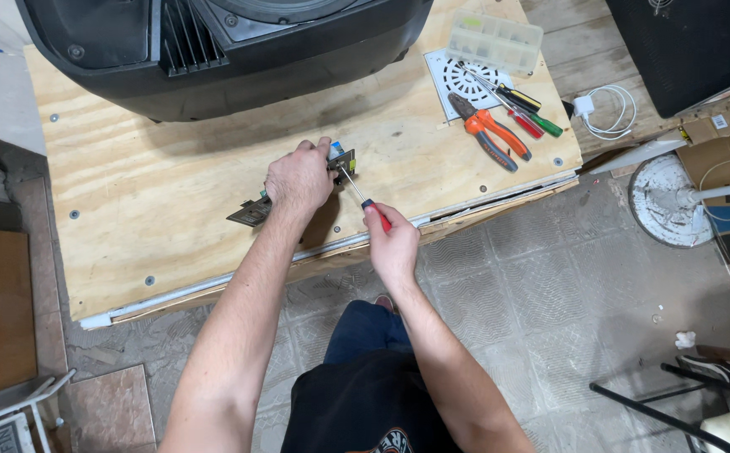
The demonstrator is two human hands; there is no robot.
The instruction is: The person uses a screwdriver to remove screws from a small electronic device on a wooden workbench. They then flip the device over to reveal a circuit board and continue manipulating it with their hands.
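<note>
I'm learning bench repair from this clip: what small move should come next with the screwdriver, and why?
Probably keep the left hand pressing the small circuit board flat on the plywood table and turn the red-handled screwdriver in the right hand. Its tip already sits at the board's far end, so it appears seated on a fastener, though the fastener itself is too small to see.

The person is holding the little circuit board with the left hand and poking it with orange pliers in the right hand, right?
Not quite. The right hand holds a red-handled screwdriver, not pliers. The orange pliers lie on the plywood table. The left hand does hold the circuit board, as the head view shows.
</note>
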